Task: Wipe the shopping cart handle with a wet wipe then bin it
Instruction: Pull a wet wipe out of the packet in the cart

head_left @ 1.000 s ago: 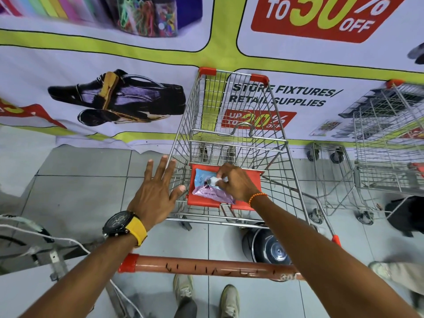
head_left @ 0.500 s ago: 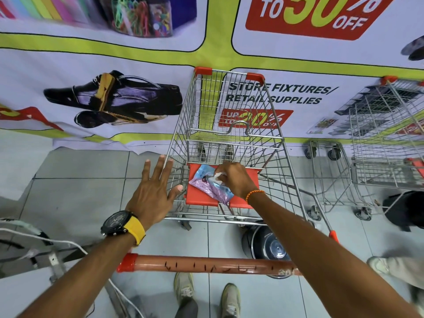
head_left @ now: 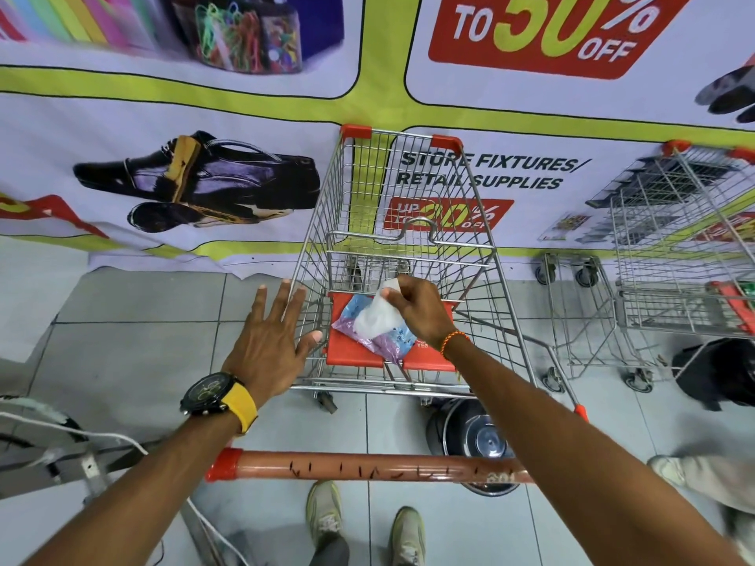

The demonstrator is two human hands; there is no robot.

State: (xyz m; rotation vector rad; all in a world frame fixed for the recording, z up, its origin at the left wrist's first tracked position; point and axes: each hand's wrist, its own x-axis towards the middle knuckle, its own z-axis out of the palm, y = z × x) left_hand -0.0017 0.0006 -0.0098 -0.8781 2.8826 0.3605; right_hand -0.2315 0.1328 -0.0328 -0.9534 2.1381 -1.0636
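Note:
A wire shopping cart stands before me with its orange handle near the bottom of the view. A blue and purple wipes pack lies on the red child seat. My right hand pinches a white wet wipe that is partly drawn up out of the pack. My left hand hovers flat with fingers spread at the cart's left side, holding nothing. A black and yellow watch sits on that wrist.
A round black bin stands on the tiled floor under the cart, right of centre. A second wire cart is parked to the right. A printed banner covers the wall ahead. White cables and a metal frame lie at the lower left.
My right hand has lifted from the pack, drawing the white wipe up and out. The left hand has stayed spread beside the cart.

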